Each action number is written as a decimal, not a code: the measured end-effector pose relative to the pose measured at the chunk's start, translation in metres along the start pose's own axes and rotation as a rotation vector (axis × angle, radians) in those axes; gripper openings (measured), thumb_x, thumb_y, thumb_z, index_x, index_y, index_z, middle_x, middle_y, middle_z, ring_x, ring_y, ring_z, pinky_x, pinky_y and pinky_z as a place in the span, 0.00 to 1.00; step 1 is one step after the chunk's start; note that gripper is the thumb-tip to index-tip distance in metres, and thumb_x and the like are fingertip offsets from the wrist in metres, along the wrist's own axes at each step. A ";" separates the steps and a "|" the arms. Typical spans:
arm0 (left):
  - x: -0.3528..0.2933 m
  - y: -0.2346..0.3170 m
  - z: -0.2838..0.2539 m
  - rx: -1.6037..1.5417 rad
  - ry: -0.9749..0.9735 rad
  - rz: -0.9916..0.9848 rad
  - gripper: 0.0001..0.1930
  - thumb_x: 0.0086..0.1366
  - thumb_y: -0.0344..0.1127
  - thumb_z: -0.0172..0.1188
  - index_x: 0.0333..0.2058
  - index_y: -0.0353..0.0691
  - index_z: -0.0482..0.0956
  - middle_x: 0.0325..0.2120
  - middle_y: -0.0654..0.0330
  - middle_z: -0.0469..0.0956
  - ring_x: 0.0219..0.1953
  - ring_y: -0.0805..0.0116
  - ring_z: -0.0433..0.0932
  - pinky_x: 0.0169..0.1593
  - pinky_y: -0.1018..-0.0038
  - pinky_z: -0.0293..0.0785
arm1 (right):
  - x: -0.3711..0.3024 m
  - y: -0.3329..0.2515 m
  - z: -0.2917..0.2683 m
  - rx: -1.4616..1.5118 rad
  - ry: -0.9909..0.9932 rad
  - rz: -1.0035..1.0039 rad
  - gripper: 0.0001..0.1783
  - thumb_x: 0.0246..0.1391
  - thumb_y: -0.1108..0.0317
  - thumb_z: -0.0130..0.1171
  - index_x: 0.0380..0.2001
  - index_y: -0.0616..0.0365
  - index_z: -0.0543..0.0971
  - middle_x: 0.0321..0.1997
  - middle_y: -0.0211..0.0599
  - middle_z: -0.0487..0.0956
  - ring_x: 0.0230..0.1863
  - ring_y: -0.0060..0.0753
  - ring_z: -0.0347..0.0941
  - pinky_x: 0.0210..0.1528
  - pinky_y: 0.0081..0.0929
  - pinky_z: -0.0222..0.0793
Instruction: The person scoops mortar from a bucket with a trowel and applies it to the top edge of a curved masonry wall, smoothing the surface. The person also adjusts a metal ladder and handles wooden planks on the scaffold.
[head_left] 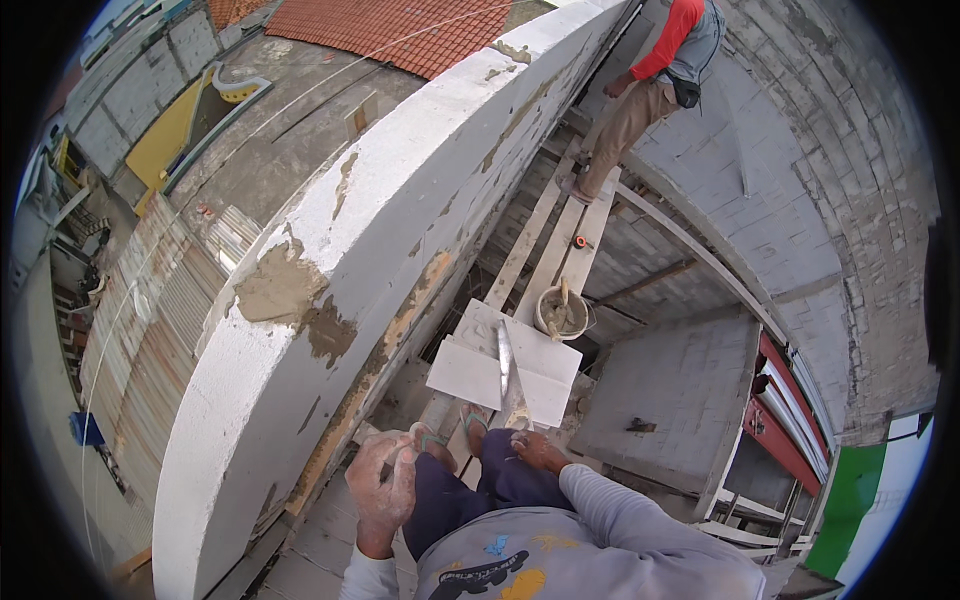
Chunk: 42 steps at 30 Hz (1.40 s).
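My left hand (383, 492), coated in pale dust, is raised beside my left knee with its fingers curled together. Whatever it may hold is hidden. My right hand (540, 452) rests on my right knee, fingers stretched out and holding nothing. Just beyond it is a handsaw (506, 362), its handle toward me and its blade pointing away. The saw lies across white flat boards (455, 372) in front of my sandalled feet. Behind the boards stands a bucket (563, 313) of grey mortar with a tool handle sticking out.
Narrow planks (548, 255) run forward above a deep gap. A round orange-and-black object (580, 242) sits on them. Another person (640, 100) stands at their far end. A curved white wall (330, 230) with wet mortar patches (280, 287) borders my left; grey block walls (740, 200) rise right.
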<state>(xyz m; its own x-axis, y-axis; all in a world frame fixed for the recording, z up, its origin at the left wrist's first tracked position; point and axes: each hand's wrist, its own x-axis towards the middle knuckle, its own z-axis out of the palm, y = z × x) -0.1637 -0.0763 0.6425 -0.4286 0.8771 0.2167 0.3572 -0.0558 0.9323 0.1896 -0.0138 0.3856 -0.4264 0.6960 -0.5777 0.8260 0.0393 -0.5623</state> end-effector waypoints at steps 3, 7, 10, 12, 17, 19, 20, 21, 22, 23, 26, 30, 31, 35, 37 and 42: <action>-0.050 -0.065 0.029 0.111 -0.125 -0.224 0.13 0.69 0.36 0.61 0.44 0.32 0.81 0.38 0.46 0.84 0.43 0.53 0.84 0.50 0.65 0.78 | -0.003 0.021 0.016 -0.031 -0.091 -0.046 0.23 0.66 0.54 0.49 0.52 0.59 0.79 0.47 0.48 0.83 0.49 0.49 0.80 0.58 0.41 0.72; -0.155 -0.162 0.053 0.174 -0.310 -0.492 0.12 0.67 0.35 0.62 0.45 0.34 0.82 0.43 0.47 0.83 0.47 0.48 0.82 0.53 0.61 0.76 | -0.011 0.049 0.036 0.029 -0.047 0.087 0.22 0.66 0.55 0.48 0.51 0.61 0.79 0.46 0.46 0.84 0.47 0.46 0.81 0.56 0.39 0.73; -0.208 -0.187 0.060 0.286 -0.442 -0.517 0.14 0.66 0.38 0.63 0.46 0.36 0.82 0.44 0.47 0.82 0.50 0.47 0.79 0.57 0.58 0.73 | -0.016 0.057 0.030 0.132 -0.076 0.180 0.23 0.66 0.55 0.48 0.51 0.63 0.79 0.43 0.44 0.85 0.44 0.41 0.82 0.54 0.36 0.74; -0.233 -0.198 0.066 0.324 -0.481 -0.526 0.15 0.65 0.39 0.63 0.46 0.36 0.82 0.44 0.47 0.82 0.51 0.45 0.78 0.59 0.57 0.72 | -0.022 0.045 0.014 0.301 -0.096 0.305 0.23 0.67 0.56 0.48 0.50 0.64 0.79 0.41 0.42 0.85 0.42 0.38 0.82 0.52 0.34 0.74; -0.243 -0.205 0.075 0.298 -0.416 -0.476 0.15 0.65 0.39 0.64 0.45 0.37 0.82 0.46 0.46 0.81 0.51 0.45 0.78 0.58 0.57 0.72 | -0.023 0.064 0.013 0.125 -0.059 0.108 0.20 0.67 0.58 0.48 0.48 0.62 0.80 0.40 0.40 0.85 0.41 0.34 0.82 0.52 0.33 0.74; -0.237 -0.204 0.073 0.299 -0.445 -0.484 0.15 0.65 0.40 0.64 0.46 0.37 0.82 0.46 0.46 0.81 0.51 0.45 0.78 0.58 0.57 0.72 | -0.021 0.066 0.015 0.032 -0.018 -0.014 0.19 0.67 0.59 0.47 0.47 0.61 0.80 0.40 0.41 0.85 0.41 0.36 0.82 0.53 0.34 0.74; -0.233 -0.203 0.071 0.309 -0.473 -0.491 0.16 0.65 0.41 0.64 0.46 0.37 0.82 0.46 0.45 0.81 0.52 0.45 0.78 0.58 0.57 0.72 | -0.013 0.070 0.019 0.023 0.008 -0.056 0.19 0.67 0.60 0.47 0.47 0.61 0.81 0.41 0.42 0.85 0.42 0.38 0.82 0.53 0.35 0.74; -0.228 -0.201 0.070 0.319 -0.503 -0.498 0.16 0.66 0.41 0.63 0.47 0.37 0.82 0.47 0.45 0.81 0.52 0.44 0.78 0.58 0.57 0.72 | -0.010 0.074 0.023 0.012 0.037 -0.093 0.18 0.67 0.60 0.48 0.47 0.61 0.81 0.41 0.43 0.85 0.42 0.40 0.82 0.54 0.35 0.74; -0.222 -0.202 0.067 0.338 -0.539 -0.492 0.17 0.66 0.42 0.63 0.48 0.37 0.82 0.47 0.45 0.81 0.52 0.44 0.78 0.58 0.56 0.73 | -0.006 0.072 0.024 0.026 0.078 -0.108 0.16 0.63 0.61 0.51 0.43 0.61 0.80 0.42 0.45 0.84 0.45 0.44 0.81 0.53 0.39 0.74; -0.218 -0.205 0.062 0.359 -0.578 -0.490 0.18 0.67 0.43 0.62 0.48 0.37 0.82 0.47 0.45 0.81 0.52 0.44 0.79 0.58 0.56 0.73 | -0.004 0.065 0.023 0.043 0.117 -0.119 0.14 0.59 0.63 0.55 0.40 0.62 0.80 0.44 0.47 0.82 0.47 0.48 0.79 0.53 0.43 0.74; -0.216 -0.211 0.046 0.405 -0.661 -0.536 0.20 0.68 0.46 0.61 0.51 0.37 0.82 0.47 0.44 0.82 0.52 0.44 0.80 0.57 0.57 0.74 | 0.015 0.085 0.045 -0.090 0.223 -0.224 0.12 0.54 0.65 0.59 0.35 0.63 0.79 0.44 0.49 0.82 0.49 0.53 0.79 0.53 0.47 0.75; -0.190 -0.200 0.031 0.413 -0.721 -0.632 0.22 0.70 0.48 0.59 0.52 0.38 0.81 0.47 0.43 0.83 0.52 0.46 0.82 0.55 0.60 0.76 | 0.021 0.074 0.033 0.171 0.158 -0.050 0.12 0.52 0.64 0.59 0.34 0.63 0.81 0.43 0.51 0.83 0.48 0.55 0.80 0.53 0.47 0.76; -0.173 -0.190 0.032 0.443 -0.785 -0.625 0.22 0.70 0.48 0.59 0.53 0.37 0.81 0.47 0.44 0.83 0.52 0.48 0.82 0.56 0.61 0.76 | 0.020 0.077 0.030 0.113 0.172 -0.060 0.12 0.52 0.64 0.60 0.34 0.62 0.82 0.43 0.51 0.83 0.48 0.55 0.80 0.53 0.47 0.76; -0.100 -0.129 0.046 0.415 -0.748 -0.404 0.20 0.70 0.44 0.60 0.51 0.35 0.81 0.47 0.44 0.83 0.52 0.49 0.82 0.56 0.62 0.76 | 0.023 0.095 0.022 -0.054 0.163 -0.076 0.14 0.57 0.63 0.54 0.35 0.61 0.83 0.41 0.49 0.84 0.46 0.50 0.81 0.53 0.44 0.76; -0.036 -0.072 0.062 0.407 -0.556 -0.190 0.16 0.69 0.38 0.60 0.50 0.34 0.81 0.47 0.44 0.83 0.52 0.48 0.82 0.57 0.61 0.76 | 0.022 0.104 0.009 -0.166 0.178 -0.088 0.16 0.59 0.62 0.51 0.35 0.61 0.84 0.41 0.49 0.85 0.46 0.49 0.82 0.53 0.44 0.76; 0.101 0.121 0.048 0.362 0.085 0.377 0.32 0.69 0.29 0.57 0.69 0.33 0.59 0.53 0.46 0.79 0.52 0.55 0.80 0.60 0.59 0.73 | 0.009 0.118 -0.034 -0.427 0.005 -0.041 0.17 0.56 0.62 0.52 0.37 0.61 0.85 0.49 0.52 0.83 0.52 0.53 0.80 0.57 0.46 0.76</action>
<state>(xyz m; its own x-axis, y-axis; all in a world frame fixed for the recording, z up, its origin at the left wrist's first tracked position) -0.1241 0.0286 0.7630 -0.2753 0.7857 0.5540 0.7567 -0.1784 0.6290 0.2955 0.0216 0.3337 -0.4607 0.6914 -0.5565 0.8876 0.3590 -0.2887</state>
